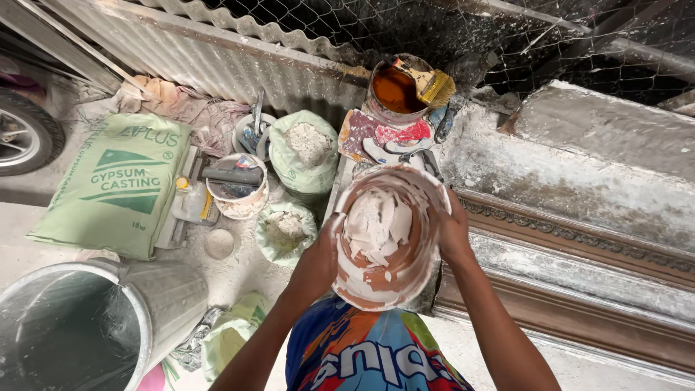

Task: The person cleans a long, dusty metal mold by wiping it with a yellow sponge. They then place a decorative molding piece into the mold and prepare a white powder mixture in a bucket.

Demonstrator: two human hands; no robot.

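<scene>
— What have the two hands got hold of?

— A round, rust-brown flexible mixing bowl, crusted white with plaster. The left hand is curled against its left wall, the right hand against its right wall, so both are clamped on the bowl from opposite sides, held up in front of the person's chest over the colourful printed shirt.

— Anything in it?

— Broken white plaster flakes, piled near the middle (the inner wall around them is smeared white and brown).

— And around it?

— Just right of the bowl lies a long plaster-caked moulding with a carved brown edge. Beyond the bowl stands a round tub of orange-brown liquid with a wide yellow-bristled brush resting across its rim. To the left, on the dusty floor, sit two open pale-green bags of white powder, the smaller one nearer. Beside them is a small white pot holding dark tools, and further left a flat green sack of gypsum lies on its side.

— Nearer the person?

— A big grey metal bin lined with clear plastic at the lower left, well apart from the bowl. Corrugated sheet and wire mesh close off the back
</scene>
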